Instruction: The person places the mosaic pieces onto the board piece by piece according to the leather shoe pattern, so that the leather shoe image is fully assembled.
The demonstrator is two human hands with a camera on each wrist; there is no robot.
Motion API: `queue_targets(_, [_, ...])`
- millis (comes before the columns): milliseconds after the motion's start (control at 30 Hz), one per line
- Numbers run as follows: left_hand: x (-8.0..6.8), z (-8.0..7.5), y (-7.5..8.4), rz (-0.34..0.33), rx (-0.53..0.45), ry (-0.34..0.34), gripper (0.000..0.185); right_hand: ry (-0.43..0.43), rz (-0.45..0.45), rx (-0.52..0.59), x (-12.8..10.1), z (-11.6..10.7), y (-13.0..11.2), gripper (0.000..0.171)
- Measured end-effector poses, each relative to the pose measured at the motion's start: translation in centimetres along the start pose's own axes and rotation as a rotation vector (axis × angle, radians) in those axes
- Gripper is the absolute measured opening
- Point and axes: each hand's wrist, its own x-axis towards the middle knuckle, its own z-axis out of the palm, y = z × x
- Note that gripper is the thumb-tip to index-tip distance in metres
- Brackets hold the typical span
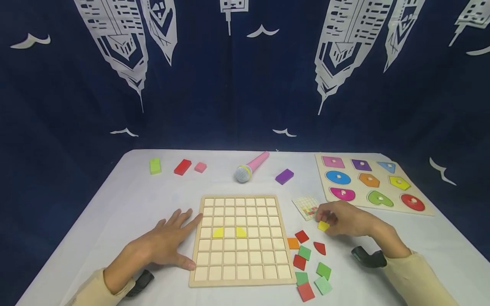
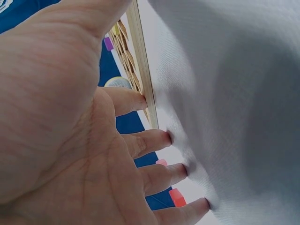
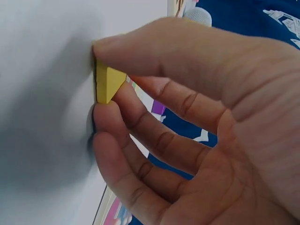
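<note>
As my right hand [image 1: 342, 218] pinches the yellow tile [image 1: 323, 225] near the pattern card [image 1: 305, 207], I'd best grip only its edges; my left hand [image 1: 165, 241], fingers spread, touches the grid board [image 1: 229, 245] and should steady it lightly.

Yellow tile [image 1: 323, 225] pinched, right of flat wooden grid board [image 1: 243, 245].
</note>
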Motion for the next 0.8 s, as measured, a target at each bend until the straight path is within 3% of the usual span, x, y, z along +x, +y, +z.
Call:
queue_targets(200, [-0.1,0.1,-0.1,-0.002,-0.002,-0.006,0.123,0.009,-0.065,-0.028,0.6,0.4,-1.7,0.028])
queue_targets(567, [-0.1,0.0,0.0,0.004,0.000,-0.009,0.122,-0.072,-0.236,-0.001,3.9,2.4,-7.0,0.023])
queue_targets(800, [-0.1,0.0,-0.2,-0.014,0.006,-0.004,0.122,-0.124,-0.348,-0.074,6.2,3.4,-10.8,0.020])
